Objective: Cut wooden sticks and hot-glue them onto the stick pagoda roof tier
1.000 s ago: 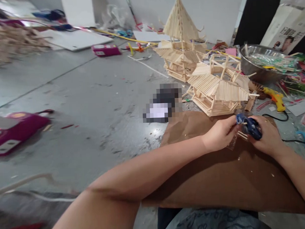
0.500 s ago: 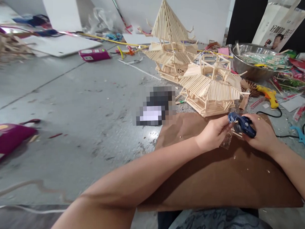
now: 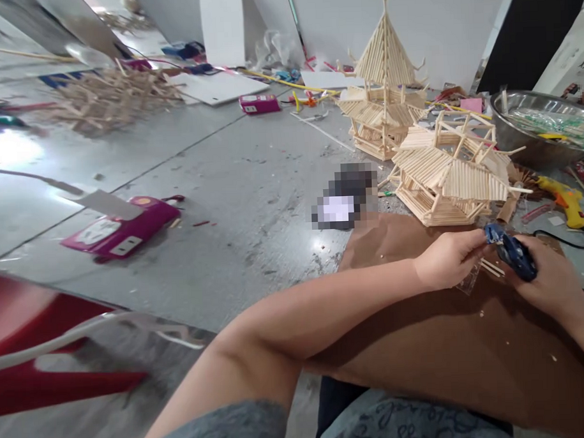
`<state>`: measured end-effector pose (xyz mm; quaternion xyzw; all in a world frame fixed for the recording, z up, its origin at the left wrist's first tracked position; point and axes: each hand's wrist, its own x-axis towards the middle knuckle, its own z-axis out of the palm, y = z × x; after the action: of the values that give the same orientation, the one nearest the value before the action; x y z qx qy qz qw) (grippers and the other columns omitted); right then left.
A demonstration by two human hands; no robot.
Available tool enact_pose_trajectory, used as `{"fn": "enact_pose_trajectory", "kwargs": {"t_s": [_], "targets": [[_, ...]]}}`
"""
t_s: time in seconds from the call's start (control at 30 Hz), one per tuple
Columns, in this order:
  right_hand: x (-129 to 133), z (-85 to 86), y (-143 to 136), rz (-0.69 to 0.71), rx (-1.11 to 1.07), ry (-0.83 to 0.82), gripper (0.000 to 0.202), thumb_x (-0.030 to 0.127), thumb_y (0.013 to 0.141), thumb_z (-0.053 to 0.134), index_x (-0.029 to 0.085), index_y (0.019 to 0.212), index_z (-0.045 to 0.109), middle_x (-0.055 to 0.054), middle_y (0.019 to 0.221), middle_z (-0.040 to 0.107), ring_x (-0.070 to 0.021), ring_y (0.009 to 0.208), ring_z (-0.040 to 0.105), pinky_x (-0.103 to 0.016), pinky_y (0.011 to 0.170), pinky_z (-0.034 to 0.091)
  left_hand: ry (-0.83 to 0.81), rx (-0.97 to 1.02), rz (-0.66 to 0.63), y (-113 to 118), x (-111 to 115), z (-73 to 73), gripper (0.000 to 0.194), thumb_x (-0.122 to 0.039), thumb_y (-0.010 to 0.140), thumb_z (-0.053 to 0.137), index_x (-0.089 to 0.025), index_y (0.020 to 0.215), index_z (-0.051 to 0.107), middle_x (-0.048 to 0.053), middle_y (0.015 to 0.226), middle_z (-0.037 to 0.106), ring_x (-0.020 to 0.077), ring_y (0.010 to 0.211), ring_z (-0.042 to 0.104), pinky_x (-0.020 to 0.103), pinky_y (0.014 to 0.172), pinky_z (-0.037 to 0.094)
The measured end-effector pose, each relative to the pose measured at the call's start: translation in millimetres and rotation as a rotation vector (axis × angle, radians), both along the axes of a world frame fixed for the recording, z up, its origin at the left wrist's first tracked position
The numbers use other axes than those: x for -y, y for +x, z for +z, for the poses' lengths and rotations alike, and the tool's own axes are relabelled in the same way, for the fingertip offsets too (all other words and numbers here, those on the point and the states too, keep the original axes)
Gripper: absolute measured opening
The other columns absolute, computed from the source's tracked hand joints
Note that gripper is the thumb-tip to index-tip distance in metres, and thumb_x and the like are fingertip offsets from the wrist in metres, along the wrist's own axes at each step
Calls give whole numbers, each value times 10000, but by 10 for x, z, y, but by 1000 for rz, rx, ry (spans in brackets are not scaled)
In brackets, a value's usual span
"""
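My right hand (image 3: 545, 267) is wrapped round a dark blue hand tool (image 3: 517, 254) that looks like cutting pliers. Close against the tool's front end, my left hand (image 3: 444, 259) is pinched shut. What its fingers hold is hidden. Below the hands, a clear plastic ruler (image 3: 468, 280) and a few thin wooden sticks (image 3: 492, 267) lie on a brown board (image 3: 421, 348) across my lap. Just beyond the board stands a lower pavilion model (image 3: 455, 168) of wooden sticks with an open top. Behind it is a taller stick pagoda (image 3: 386, 107) with a pointed roof.
A phone-like dark object (image 3: 343, 198), blurred out, lies left of the board. A yellow glue gun (image 3: 564, 200) and a metal bowl (image 3: 524, 144) of packets are at right. Magenta power strips (image 3: 124, 228), a wood-scrap pile (image 3: 106, 98) and a red stool (image 3: 42, 330) are leftward.
My view has swung left, so everything sits further right and the red stool and scrap pile show more. My hands stay together at the blue tool.
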<state>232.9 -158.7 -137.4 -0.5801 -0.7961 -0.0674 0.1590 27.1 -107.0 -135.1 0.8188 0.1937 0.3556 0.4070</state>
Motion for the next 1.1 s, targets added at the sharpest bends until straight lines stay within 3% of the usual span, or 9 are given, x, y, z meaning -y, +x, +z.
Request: {"fn": "enact_pose_trajectory", "kwargs": {"t_s": [0.3,0.6,0.9,1.1], "targets": [[6,-10,46,-40,51,-31,312,351,713,511,216,995,493,-78,872,689,-279,728,667,-354,559,490,10,-83,30,-3,16,41,239,-196,899,381,-80,1010,557,102,900,659,156,814,626,267,781,493],[4,-48,56,-135,66,-33,210,418,726,504,250,849,522,-24,623,655,-249,492,615,-307,418,378,-45,-100,16,-10,34,74,183,-206,892,417,-138,964,571,68,898,670,160,841,637,264,775,496],[-9,25,14,-104,81,-7,382,385,739,500,204,1076,482,-106,940,655,-286,772,639,-374,606,473,-5,-76,70,3,12,14,186,-217,891,416,-121,937,569,78,888,662,154,827,621,263,774,487],[-8,21,-13,-54,48,8,354,371,752,486,233,1076,457,-93,944,654,-291,804,639,-377,621,473,-6,-78,84,6,10,-14,177,-194,878,438,-133,985,565,81,943,667,161,867,626,282,798,485]]}}
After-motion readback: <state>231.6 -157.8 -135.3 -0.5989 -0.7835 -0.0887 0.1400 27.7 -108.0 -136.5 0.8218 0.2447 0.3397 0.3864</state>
